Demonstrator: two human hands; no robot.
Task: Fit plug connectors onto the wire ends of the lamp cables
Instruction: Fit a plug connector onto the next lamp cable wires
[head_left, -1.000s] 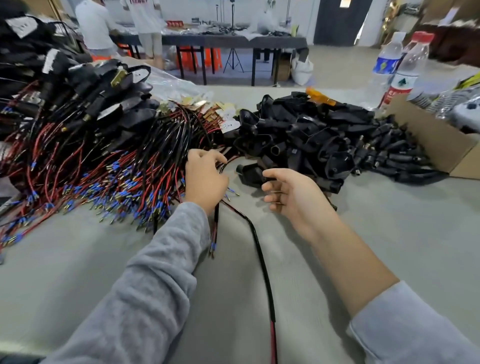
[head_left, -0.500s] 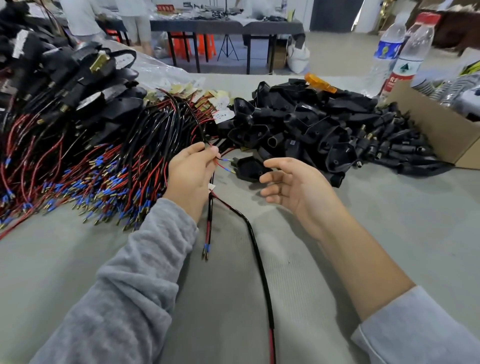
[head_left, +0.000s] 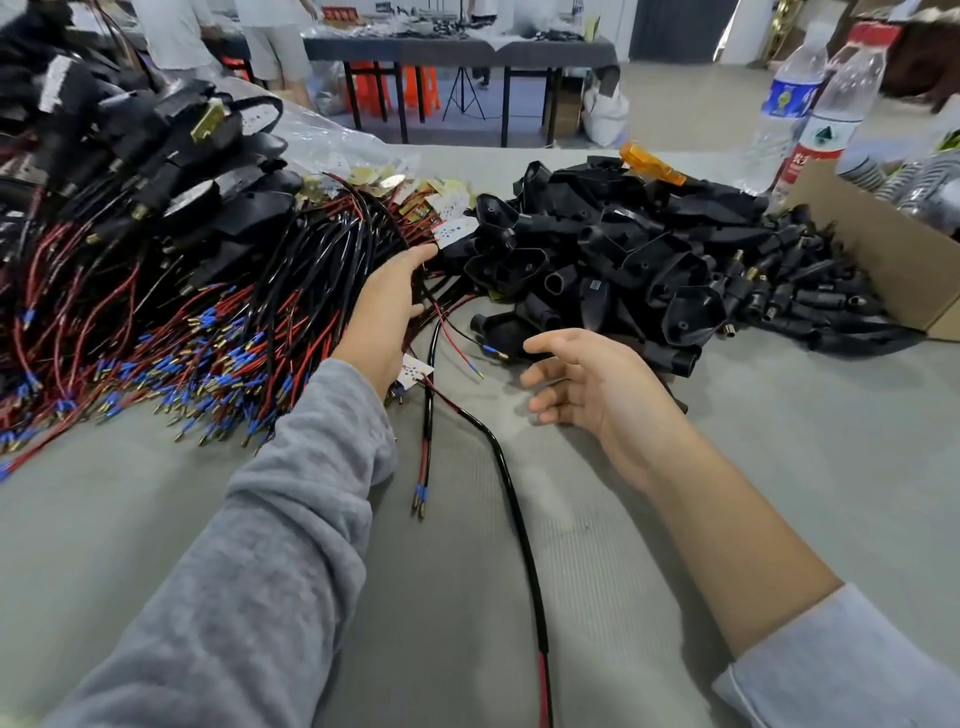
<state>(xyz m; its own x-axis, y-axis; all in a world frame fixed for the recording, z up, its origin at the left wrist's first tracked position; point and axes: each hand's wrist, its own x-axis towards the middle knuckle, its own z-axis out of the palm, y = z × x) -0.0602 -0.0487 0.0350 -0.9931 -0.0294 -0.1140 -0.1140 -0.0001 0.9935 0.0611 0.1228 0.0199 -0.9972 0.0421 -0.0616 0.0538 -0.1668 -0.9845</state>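
Cables (head_left: 208, 332) touch the flat left hand (head_left: 387, 312) (right hand (head_left: 587, 384) relaxed, empty).

Open grey table (head_left: 753, 467) in front; cable heap (head_left: 156, 322) left, plug shell pile (head_left: 649, 260) behind.
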